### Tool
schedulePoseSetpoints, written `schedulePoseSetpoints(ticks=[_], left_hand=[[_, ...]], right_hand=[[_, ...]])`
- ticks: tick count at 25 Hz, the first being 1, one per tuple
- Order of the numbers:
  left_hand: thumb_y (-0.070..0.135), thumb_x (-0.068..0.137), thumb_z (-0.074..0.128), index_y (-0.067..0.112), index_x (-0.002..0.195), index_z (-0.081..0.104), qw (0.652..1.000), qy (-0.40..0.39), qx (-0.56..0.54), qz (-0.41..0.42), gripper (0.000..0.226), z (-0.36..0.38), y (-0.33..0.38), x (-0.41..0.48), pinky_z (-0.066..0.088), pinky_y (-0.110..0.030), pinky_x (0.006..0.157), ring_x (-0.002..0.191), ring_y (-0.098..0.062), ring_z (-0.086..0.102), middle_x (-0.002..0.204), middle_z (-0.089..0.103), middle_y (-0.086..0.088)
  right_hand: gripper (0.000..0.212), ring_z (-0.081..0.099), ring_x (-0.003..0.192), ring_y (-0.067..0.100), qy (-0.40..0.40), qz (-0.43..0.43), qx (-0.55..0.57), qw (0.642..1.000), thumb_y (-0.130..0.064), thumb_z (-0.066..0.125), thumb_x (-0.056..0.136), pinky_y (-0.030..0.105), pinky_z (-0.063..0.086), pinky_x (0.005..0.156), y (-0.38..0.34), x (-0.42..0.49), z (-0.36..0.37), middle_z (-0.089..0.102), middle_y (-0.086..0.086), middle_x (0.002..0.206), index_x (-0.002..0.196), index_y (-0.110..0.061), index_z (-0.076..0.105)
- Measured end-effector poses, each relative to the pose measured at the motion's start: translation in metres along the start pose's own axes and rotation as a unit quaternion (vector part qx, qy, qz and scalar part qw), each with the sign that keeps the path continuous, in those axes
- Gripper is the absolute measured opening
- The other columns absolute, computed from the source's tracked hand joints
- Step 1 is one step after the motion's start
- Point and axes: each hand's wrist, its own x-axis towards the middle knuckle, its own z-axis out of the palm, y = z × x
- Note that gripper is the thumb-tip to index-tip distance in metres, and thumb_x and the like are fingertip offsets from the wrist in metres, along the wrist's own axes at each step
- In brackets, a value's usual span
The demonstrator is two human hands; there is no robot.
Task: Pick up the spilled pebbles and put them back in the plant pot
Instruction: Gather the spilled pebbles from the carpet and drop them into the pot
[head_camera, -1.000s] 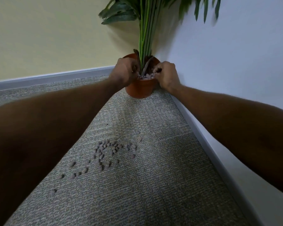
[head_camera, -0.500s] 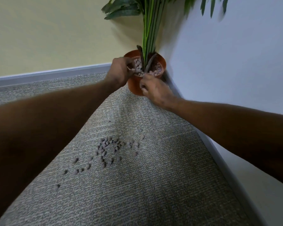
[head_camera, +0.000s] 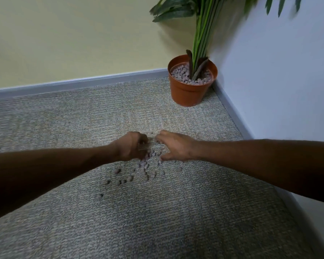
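Several grey-brown pebbles (head_camera: pixel 144 170) lie scattered on the grey carpet in the middle of the view. My left hand (head_camera: pixel 131 146) rests on the far left side of the heap with its fingers curled down onto the pebbles. My right hand (head_camera: pixel 174 145) lies on the far right side, fingers spread and cupped over the carpet. The hands hide the pebbles beneath them. An orange plant pot (head_camera: pixel 189 94) stands in the room corner beyond the hands, filled with pebbles around green stems.
A grey carpet (head_camera: pixel 120 221) covers the floor. A grey skirting board (head_camera: pixel 82 84) runs below the yellow wall at the back, and another along the white wall (head_camera: pixel 281 81) on the right. Plant leaves (head_camera: pixel 174 10) hang over the pot.
Both hands have left the pot rim and come back down to the spilled pebbles on the carpet. The pot is now uncovered.
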Motion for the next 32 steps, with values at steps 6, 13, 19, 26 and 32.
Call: schedulePoseSetpoints(ticks=[6,13,19,26,32], left_hand=[[0.028,0.084,0.075,0.013,0.116,0.060,0.999,0.015,-0.004,-0.051,0.038,0.036,0.007,-0.021,0.054,-0.034,0.077,0.094,-0.028,0.063,0.104,0.058,-0.007],[0.022,0.098,0.058,0.012,0.118,0.059,0.993,0.063,-0.029,-0.091,0.022,0.050,0.032,-0.007,0.043,-0.025,0.079,0.097,-0.023,0.060,0.108,0.061,-0.008],[0.005,0.090,0.065,0.004,0.099,0.071,0.977,0.095,-0.118,-0.149,0.011,0.048,0.033,0.002,0.055,-0.034,0.079,0.092,-0.032,0.071,0.095,0.073,-0.017],[0.004,0.094,0.063,0.010,0.095,0.071,0.957,0.126,-0.189,-0.183,0.010,0.051,0.034,-0.003,0.048,-0.011,0.057,0.079,-0.016,0.065,0.088,0.068,-0.005],[0.001,0.089,0.061,0.003,0.088,0.073,0.959,0.136,-0.165,-0.188,0.012,0.048,0.029,0.000,0.049,-0.027,0.064,0.071,-0.018,0.058,0.075,0.062,-0.001]], right_hand=[[0.070,0.056,0.111,0.023,-0.022,0.057,-0.002,0.998,-0.034,0.078,0.089,0.036,0.049,0.089,-0.027,-0.010,0.024,0.045,0.008,0.136,0.146,-0.015,0.042],[0.040,0.057,0.100,0.022,0.010,0.097,0.076,0.992,-0.013,0.073,0.092,0.029,0.046,0.078,-0.041,-0.002,0.028,0.047,0.008,0.127,0.128,-0.017,0.056],[0.011,0.062,0.089,0.023,0.051,0.122,0.125,0.983,-0.009,0.071,0.092,0.034,0.054,0.073,-0.047,0.011,0.027,0.054,0.004,0.106,0.095,-0.015,0.062],[0.024,0.064,0.082,0.022,0.077,0.148,0.132,0.977,-0.007,0.077,0.086,0.043,0.060,0.075,-0.050,0.020,0.034,0.063,0.004,0.095,0.080,-0.021,0.058],[0.010,0.062,0.084,0.024,0.077,0.152,0.081,0.982,-0.019,0.054,0.098,0.043,0.057,0.076,-0.057,0.022,0.036,0.061,0.007,0.099,0.089,-0.023,0.057]])
